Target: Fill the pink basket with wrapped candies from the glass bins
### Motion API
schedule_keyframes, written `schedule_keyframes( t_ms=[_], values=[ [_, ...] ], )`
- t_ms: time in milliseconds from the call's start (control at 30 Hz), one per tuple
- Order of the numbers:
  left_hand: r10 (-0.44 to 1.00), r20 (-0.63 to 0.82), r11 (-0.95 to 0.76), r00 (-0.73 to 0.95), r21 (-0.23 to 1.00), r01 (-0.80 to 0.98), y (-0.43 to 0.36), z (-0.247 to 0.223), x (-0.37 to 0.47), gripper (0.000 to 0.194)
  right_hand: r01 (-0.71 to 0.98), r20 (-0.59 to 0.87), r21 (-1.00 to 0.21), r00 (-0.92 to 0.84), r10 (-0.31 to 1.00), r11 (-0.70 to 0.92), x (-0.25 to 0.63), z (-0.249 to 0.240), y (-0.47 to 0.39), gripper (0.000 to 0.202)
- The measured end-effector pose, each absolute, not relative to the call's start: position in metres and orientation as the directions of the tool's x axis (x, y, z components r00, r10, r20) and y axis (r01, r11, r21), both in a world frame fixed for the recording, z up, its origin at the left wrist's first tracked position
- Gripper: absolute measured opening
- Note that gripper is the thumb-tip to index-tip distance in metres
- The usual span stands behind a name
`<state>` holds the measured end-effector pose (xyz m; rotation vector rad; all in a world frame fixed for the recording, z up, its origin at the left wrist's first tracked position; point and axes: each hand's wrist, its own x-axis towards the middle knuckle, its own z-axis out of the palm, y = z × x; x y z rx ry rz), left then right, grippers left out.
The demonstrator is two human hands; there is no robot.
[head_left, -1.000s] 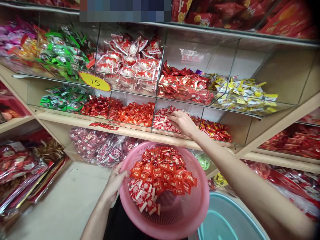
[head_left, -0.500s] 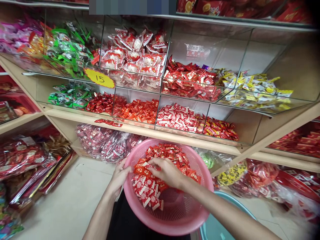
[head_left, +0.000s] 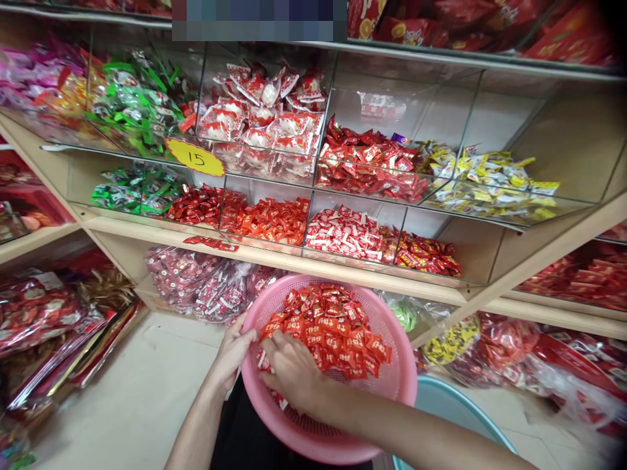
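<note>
A pink plastic basket (head_left: 402, 411) with a perforated wall is tilted in front of me. My left hand (head_left: 234, 349) grips its left rim, thumb on the near side. Inside, my right hand (head_left: 294, 375) reaches down over red-and-white wrapped candies (head_left: 264, 360), covering most of them; its fingers are bent, spread from the thumb, and touch the candies. Orange-red wrapped candies (head_left: 337, 339) lie in rows across the middle. Darker red wrapped candies (head_left: 326, 303) are heaped at the far side of the basket.
Clear-fronted shelf bins of wrapped candies (head_left: 343, 232) stand ahead, with a yellow tag (head_left: 194, 156) reading 15. Bagged candies (head_left: 215, 287) lie under the wooden ledge (head_left: 274, 261). A teal tub (head_left: 450, 418) stands behind my right forearm. Packets (head_left: 44, 313) are piled at left.
My right hand has moved left and down from the orange-red candies onto the red-and-white ones, uncovering the orange-red rows. My left hand stays on the rim.
</note>
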<state>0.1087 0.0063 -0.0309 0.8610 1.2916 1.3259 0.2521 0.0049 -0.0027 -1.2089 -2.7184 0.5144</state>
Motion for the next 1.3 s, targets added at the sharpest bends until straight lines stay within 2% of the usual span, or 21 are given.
schedule_keyframes(
  t_ms=[200,367,467,567,633,700,833,967,1133,1300],
  values=[
    [0.970,-0.147,0.115,-0.195,0.979,-0.169,0.007,-0.033,0.107,0.055,0.690,-0.128,-0.492,-0.661,0.739,0.532,0.256,-0.004,0.004,0.035],
    [0.965,-0.164,0.132,-0.203,0.978,-0.162,0.007,-0.031,0.108,0.059,0.659,-0.125,-0.570,-0.660,0.741,0.491,0.267,0.000,0.007,0.031],
    [0.961,-0.196,0.161,-0.193,0.970,-0.183,0.006,-0.030,0.107,0.064,0.627,0.013,-0.560,-0.646,0.763,0.541,0.278,0.023,0.029,0.022],
    [0.952,-0.218,0.177,-0.217,0.965,-0.193,0.006,-0.032,0.106,0.063,0.603,0.279,-0.500,-0.567,0.775,0.621,0.300,0.059,0.072,0.020],
    [0.950,-0.214,0.172,-0.228,0.966,-0.193,0.007,-0.033,0.105,0.062,0.634,0.429,-0.437,-0.476,0.768,0.638,0.318,0.081,0.107,0.020],
    [0.951,-0.213,0.171,-0.224,0.966,-0.194,0.008,-0.034,0.105,0.063,0.713,0.499,-0.363,-0.396,0.771,0.600,0.334,0.098,0.139,0.020],
    [0.949,-0.220,0.179,-0.227,0.966,-0.188,0.010,-0.032,0.107,0.062,0.868,0.412,-0.254,-0.303,0.859,0.427,0.339,0.109,0.179,0.023],
    [0.937,-0.276,0.233,-0.215,0.951,-0.204,0.008,-0.030,0.108,0.065,0.944,0.341,-0.188,-0.196,0.920,0.270,0.314,0.108,0.186,0.028],
    [0.937,-0.269,0.229,-0.222,0.955,-0.188,0.007,-0.031,0.107,0.065,0.968,0.299,-0.123,-0.175,0.938,0.220,0.292,0.108,0.184,0.033],
    [0.945,-0.248,0.208,-0.214,0.959,-0.194,0.009,-0.032,0.107,0.067,0.969,0.264,-0.151,-0.151,0.953,0.196,0.294,0.106,0.183,0.029]
  ],
)
